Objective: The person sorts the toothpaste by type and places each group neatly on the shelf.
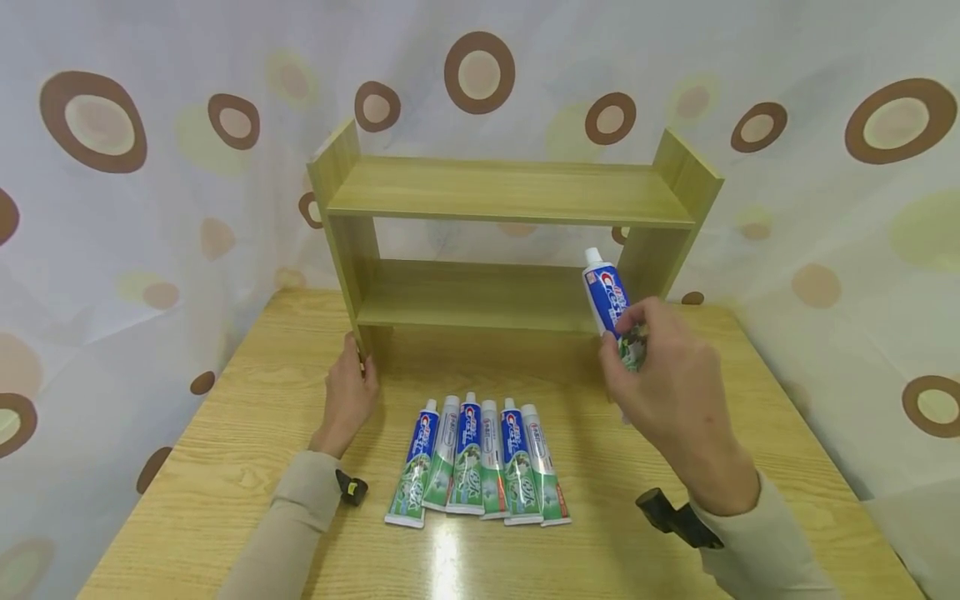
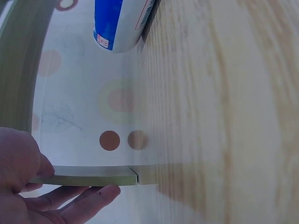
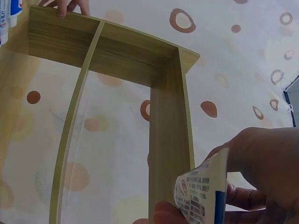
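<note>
My right hand (image 1: 671, 387) holds a blue, white and green toothpaste tube (image 1: 604, 292) in front of the shelf's right side, white cap up and tilted to the left. In the right wrist view the flat white end of this toothpaste tube (image 3: 201, 191) shows between thumb and fingers. Low on the left, my left hand (image 1: 348, 400) grips the side panel of a two-tier wooden shelf (image 1: 510, 190). The left wrist view has the thumb on one face of that panel (image 2: 98, 176) and the fingers on the other.
Several toothpaste tubes (image 1: 468, 467) lie side by side on the wooden table (image 1: 225, 467) before the shelf, caps toward it. Blue-and-green tubes alternate with whiter ones. A pale curtain (image 1: 187, 208) with brown circles hangs behind the shelf and at both sides.
</note>
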A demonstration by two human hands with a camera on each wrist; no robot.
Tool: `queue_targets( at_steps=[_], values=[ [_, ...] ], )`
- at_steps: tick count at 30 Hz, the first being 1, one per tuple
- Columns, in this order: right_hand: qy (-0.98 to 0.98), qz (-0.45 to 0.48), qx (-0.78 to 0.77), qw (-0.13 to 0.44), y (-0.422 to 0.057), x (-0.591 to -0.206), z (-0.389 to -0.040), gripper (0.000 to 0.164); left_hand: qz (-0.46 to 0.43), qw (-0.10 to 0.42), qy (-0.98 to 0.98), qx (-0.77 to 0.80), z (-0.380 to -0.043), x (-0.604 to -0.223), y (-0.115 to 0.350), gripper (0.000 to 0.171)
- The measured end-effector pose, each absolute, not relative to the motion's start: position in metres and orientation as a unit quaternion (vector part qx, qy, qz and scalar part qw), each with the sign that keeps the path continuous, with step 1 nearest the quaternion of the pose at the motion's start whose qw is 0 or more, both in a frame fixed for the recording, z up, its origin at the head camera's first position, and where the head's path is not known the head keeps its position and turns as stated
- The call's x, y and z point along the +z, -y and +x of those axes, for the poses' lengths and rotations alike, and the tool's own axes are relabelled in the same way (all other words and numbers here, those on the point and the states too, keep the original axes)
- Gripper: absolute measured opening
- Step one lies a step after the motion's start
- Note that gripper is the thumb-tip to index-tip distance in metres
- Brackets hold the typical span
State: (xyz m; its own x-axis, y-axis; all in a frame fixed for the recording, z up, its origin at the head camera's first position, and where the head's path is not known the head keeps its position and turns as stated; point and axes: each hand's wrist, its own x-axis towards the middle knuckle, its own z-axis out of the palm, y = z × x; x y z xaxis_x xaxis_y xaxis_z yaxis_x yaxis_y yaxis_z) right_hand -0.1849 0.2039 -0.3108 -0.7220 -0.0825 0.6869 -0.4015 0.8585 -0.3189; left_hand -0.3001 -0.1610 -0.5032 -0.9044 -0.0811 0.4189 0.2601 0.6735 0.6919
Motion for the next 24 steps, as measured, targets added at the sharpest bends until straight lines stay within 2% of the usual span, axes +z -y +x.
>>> queue_targets(
  at_steps=[24],
  values=[
    [0.887, 0.137, 0.204, 0.391, -0.203, -0.277, -0.187, 0.018, -0.052, 0.208, 0.893, -0.396, -0.302, -0.504, 0.163, 0.033]
  ],
)
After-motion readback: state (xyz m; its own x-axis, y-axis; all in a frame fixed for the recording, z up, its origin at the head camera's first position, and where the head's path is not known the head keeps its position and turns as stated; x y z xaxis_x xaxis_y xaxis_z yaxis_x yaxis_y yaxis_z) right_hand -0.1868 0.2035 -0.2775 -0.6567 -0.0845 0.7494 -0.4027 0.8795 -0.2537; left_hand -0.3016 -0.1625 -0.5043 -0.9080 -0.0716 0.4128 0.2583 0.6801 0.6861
